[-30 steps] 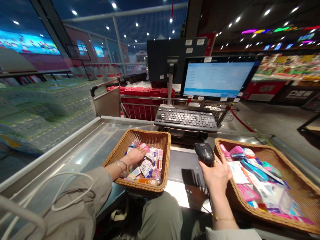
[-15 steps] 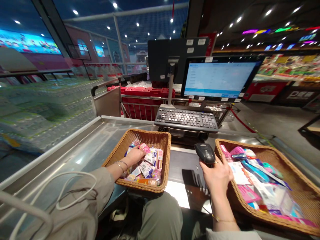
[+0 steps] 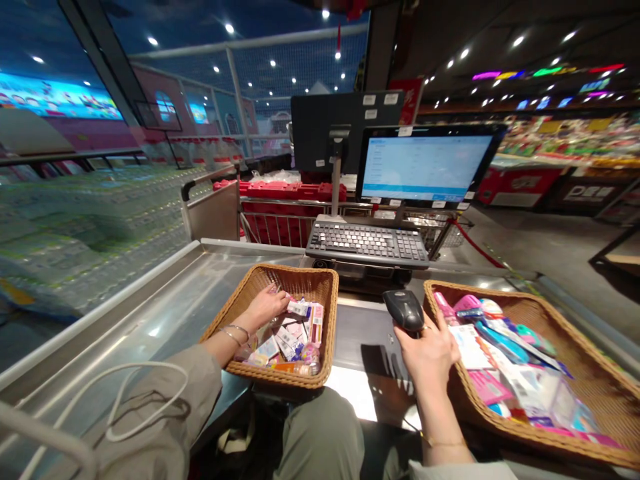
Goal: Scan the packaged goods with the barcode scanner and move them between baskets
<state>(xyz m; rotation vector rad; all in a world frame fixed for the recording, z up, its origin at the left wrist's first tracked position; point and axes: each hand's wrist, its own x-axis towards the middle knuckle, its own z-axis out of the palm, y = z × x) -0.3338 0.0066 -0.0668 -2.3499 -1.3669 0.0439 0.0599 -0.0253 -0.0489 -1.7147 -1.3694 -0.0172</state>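
My left hand (image 3: 269, 308) is inside the left wicker basket (image 3: 331, 327), fingers bent down and closed among small packaged goods (image 3: 287, 341). What lies between those fingers is mostly hidden. White, purple and pink packets and small boxes fill the basket, with an orange-labelled bottle (image 3: 285, 367) near its front. My right hand (image 3: 429, 350) grips a black handheld barcode scanner (image 3: 404, 309), its head pointing up and to the left above the counter. Close beside that hand stands the right wicker basket (image 3: 595, 347), which holds pink, blue and white packaged items (image 3: 505, 360).
A keyboard (image 3: 367, 241) and a lit monitor (image 3: 425, 167) stand behind the baskets. The metal counter (image 3: 175, 300) has a raised left edge. A pale cable (image 3: 150, 367) loops over my left sleeve. Beyond the counter is a cart with red crates (image 3: 295, 193); stacked bottles (image 3: 65, 220) stand at left.
My left hand has shifted slightly left and up within the basket, and the pink item by its fingers no longer shows clearly. My right hand keeps holding the scanner. The view has tilted a little.
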